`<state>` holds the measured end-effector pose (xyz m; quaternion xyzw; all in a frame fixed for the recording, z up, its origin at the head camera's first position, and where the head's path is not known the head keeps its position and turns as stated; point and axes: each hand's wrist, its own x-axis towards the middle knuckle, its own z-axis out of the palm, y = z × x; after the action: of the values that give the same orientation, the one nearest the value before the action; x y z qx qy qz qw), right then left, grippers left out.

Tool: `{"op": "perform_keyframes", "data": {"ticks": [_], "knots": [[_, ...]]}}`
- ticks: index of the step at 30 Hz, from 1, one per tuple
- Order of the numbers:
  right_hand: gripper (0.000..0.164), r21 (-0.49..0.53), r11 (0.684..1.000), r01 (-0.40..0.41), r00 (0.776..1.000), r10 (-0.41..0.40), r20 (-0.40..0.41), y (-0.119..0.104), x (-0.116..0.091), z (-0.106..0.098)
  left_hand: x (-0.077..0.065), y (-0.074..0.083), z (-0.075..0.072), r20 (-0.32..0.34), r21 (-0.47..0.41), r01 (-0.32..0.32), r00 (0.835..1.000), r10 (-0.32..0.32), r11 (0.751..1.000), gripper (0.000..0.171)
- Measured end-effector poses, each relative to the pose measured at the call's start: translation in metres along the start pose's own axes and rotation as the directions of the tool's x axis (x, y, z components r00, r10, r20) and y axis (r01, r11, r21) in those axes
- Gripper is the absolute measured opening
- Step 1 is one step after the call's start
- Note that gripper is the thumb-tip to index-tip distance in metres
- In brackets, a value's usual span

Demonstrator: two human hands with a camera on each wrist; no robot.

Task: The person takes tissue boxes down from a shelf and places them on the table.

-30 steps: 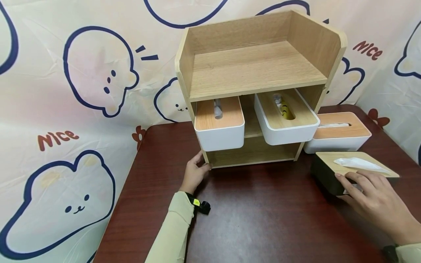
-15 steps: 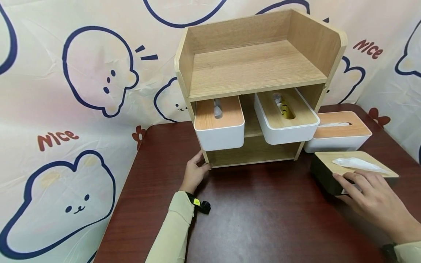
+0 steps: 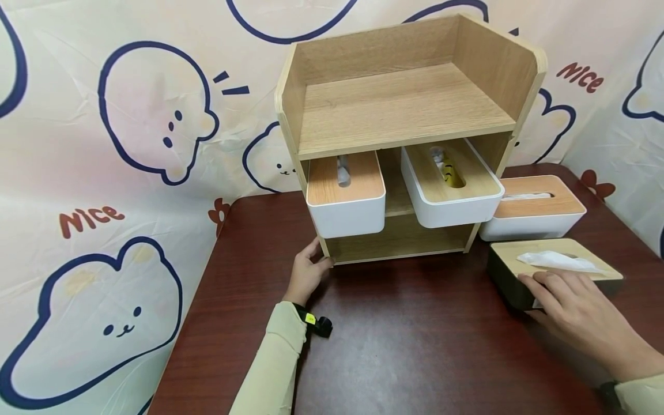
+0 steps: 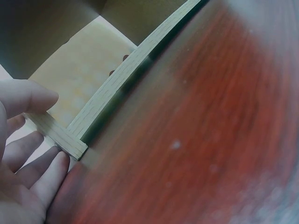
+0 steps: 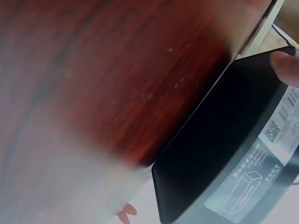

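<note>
My left hand [image 3: 305, 274] grips the bottom front corner of a wooden desk shelf [image 3: 404, 109]. In the left wrist view, the thumb [image 4: 39, 95] lies on the inner side of the side panel [image 4: 60, 137], the other fingers outside it. On the right, my right hand [image 3: 583, 317] holds a black tissue box [image 3: 510, 300] with a pale wood lid and a tissue poking out. Its fingers rest over the lid's near edge. In the right wrist view the thumb [image 5: 286, 70] presses the box's black side, near a printed label [image 5: 247, 186].
Two white tissue boxes with wood lids, a left one [image 3: 346, 220] and a right one [image 3: 461, 213], jut out from the middle shelf. Another white tissue box [image 3: 539, 227] stands right of the shelf, behind the black one. All stand on a dark red table [image 3: 415, 346] before a patterned backdrop [image 3: 155, 230].
My right hand and the black tissue box have shifted slightly left, toward the shelf. The left hand and the white tissue boxes have stayed put.
</note>
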<state>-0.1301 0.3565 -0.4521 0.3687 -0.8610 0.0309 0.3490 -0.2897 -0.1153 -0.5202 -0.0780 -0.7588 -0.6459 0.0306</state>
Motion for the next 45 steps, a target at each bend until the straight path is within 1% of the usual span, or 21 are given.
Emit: {"op": "perform_keyframes", "data": {"ticks": [6, 10, 11, 12, 16, 18, 19, 23, 28, 31, 33, 37, 40, 44, 45], "knots": [[0.060, -0.007, 1.000, 0.012, 1.000, -0.012, -0.009, -0.002, 0.005, 0.001, 0.000, 0.000, 0.001, -0.002, 0.002, -0.005, 1.000, 0.005, 1.000, 0.066], [0.060, -0.006, 1.000, 0.013, 1.000, -0.014, -0.008, -0.002, 0.005, 0.002, 0.000, -0.001, 0.001, -0.006, 0.009, -0.009, 1.000, 0.009, 1.000, 0.067], [0.061, -0.006, 1.000, 0.011, 1.000, -0.011, -0.004, -0.002, 0.004, 0.003, 0.000, -0.001, 0.000, 0.000, 0.010, -0.003, 1.000, 0.003, 1.000, 0.067], [0.061, -0.008, 1.000, 0.010, 1.000, -0.010, 0.000, -0.002, 0.003, 0.004, -0.001, 0.004, 0.000, 0.008, 0.014, -0.001, 1.000, 0.001, 1.000, 0.068], [0.062, -0.013, 1.000, 0.006, 1.000, -0.006, 0.005, 0.001, 0.001, 0.006, -0.002, 0.004, -0.001, 0.017, 0.019, 0.009, 1.000, -0.009, 1.000, 0.068], [0.063, -0.013, 1.000, 0.003, 1.000, -0.003, 0.016, 0.001, 0.000, 0.007, -0.001, 0.003, 0.000, 0.008, 0.013, 0.003, 1.000, -0.004, 1.000, 0.068], [0.063, -0.012, 1.000, 0.002, 1.000, -0.001, 0.023, 0.002, -0.001, 0.008, 0.000, -0.002, 0.000, 0.001, 0.008, 0.000, 1.000, 0.000, 1.000, 0.067], [0.065, -0.008, 1.000, -0.010, 0.997, 0.011, 0.070, 0.002, -0.003, 0.009, 0.000, -0.002, 0.001, -0.006, -0.008, -0.008, 1.000, 0.008, 1.000, 0.066], [0.054, -0.003, 1.000, 0.001, 0.996, -0.001, 0.089, 0.004, -0.002, 0.011, 0.001, 0.000, 0.000, 0.008, -0.010, 0.002, 1.000, -0.002, 1.000, 0.065], [0.052, 0.006, 1.000, 0.013, 0.995, -0.014, 0.100, 0.004, -0.001, 0.012, 0.001, 0.001, -0.001, 0.023, -0.018, 0.016, 1.000, -0.016, 1.000, 0.065], [0.054, 0.015, 1.000, 0.021, 0.995, -0.022, 0.099, 0.005, 0.000, 0.013, 0.001, 0.003, -0.001, 0.033, -0.012, 0.024, 0.999, -0.024, 1.000, 0.066], [0.055, 0.019, 0.999, 0.026, 0.995, -0.028, 0.093, 0.004, 0.001, 0.014, -0.006, 0.022, -0.001, 0.043, 0.011, 0.025, 0.999, -0.025, 1.000, 0.067], [0.056, 0.022, 1.000, 0.015, 0.992, -0.018, 0.124, 0.003, 0.001, 0.014, -0.011, 0.035, 0.000, 0.041, 0.011, 0.021, 0.999, -0.022, 1.000, 0.065], [0.055, 0.031, 0.999, 0.029, 0.993, -0.033, 0.116, 0.002, 0.003, 0.014, -0.012, 0.037, 0.000, 0.043, -0.003, 0.025, 0.999, -0.024, 1.000, 0.065], [0.054, 0.029, 0.999, 0.033, 0.993, -0.037, 0.113, 0.002, 0.003, 0.014, -0.011, 0.034, 0.000, 0.045, -0.005, 0.026, 0.999, -0.025, 1.000, 0.065]]}}
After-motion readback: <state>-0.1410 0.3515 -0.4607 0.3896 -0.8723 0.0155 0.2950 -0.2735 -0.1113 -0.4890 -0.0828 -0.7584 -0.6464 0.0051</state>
